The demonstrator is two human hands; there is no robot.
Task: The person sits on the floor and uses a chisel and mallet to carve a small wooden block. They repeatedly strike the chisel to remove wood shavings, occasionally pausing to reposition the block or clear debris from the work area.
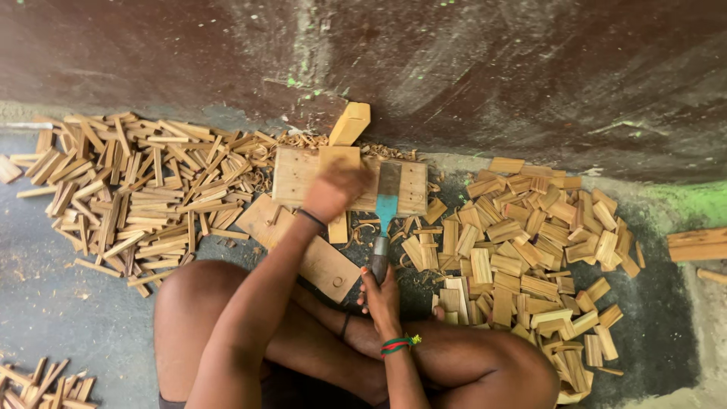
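Note:
My left hand (335,189) rests on a small upright wood piece (338,226) that stands against a flat wooden board (291,176). My right hand (381,294) grips the handle of a broad chisel (387,203) with a blue-green blade, its tip lying on the board just right of my left hand. A thicker wood block (350,123) leans on the wall behind the board. A second plank (326,265) lies slanted under my left forearm.
A heap of thin wood strips (144,185) spreads to the left; a pile of short cut blocks (530,250) lies to the right. More strips (42,382) sit at bottom left. A dark wall (492,76) runs behind. My crossed legs fill the foreground.

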